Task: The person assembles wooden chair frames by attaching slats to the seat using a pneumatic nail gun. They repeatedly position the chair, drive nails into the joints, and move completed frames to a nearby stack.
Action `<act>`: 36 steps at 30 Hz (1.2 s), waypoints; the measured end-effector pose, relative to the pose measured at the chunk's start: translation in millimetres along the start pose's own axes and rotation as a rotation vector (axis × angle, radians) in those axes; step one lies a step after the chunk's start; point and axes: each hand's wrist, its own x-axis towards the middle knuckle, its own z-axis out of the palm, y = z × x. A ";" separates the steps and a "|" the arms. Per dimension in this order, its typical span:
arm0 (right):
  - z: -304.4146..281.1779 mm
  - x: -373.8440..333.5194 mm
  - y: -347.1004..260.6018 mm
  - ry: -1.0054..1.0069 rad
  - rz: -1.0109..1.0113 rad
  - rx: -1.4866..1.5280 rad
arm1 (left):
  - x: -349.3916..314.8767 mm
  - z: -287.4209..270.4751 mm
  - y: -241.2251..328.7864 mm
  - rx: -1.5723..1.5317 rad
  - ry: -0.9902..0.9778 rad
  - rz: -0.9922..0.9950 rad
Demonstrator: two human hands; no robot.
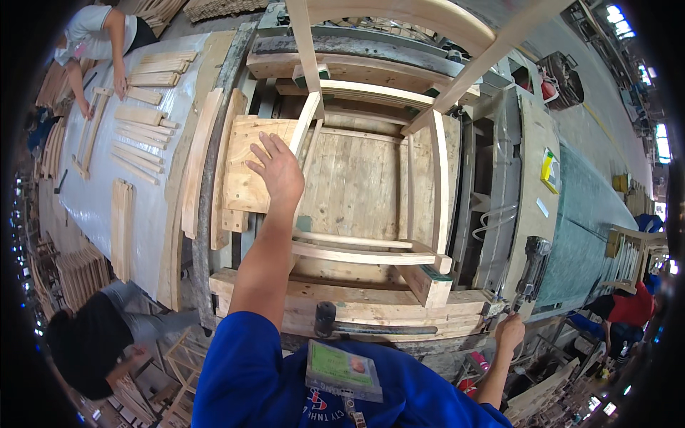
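Your left hand lies flat, fingers spread and gripping nothing, on the plywood panel beside the chair frame clamped in the jig, while your right hand is wrapped around a lever handle at the press's edge.

green id badge on chest, yellow label on right panel

Rubber mallet lying on front wood beam, handle pointing right. Long table w/ plastic sheet at left, wood slats laid out in rows on it. Person in white shirt leaning over far end. Person in black shirt bent low near stacked slats. Yellow block on bench at right. Person in red far right.
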 end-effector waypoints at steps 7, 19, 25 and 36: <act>7.5 1.3 10.3 0.001 -0.006 0.020 | -1.8 -1.9 -0.9 0.028 0.000 -0.005; 2.7 2.2 1.9 -0.003 -0.041 0.042 | -1.0 -5.0 -1.5 -0.028 -0.027 -0.031; 1.6 2.3 6.0 -0.032 -0.038 0.004 | -0.3 -3.9 -0.6 -0.031 -0.040 -0.032; -28.5 -92.6 -61.6 0.043 -0.327 0.106 | -6.8 -17.1 -15.3 -0.147 -0.064 -0.038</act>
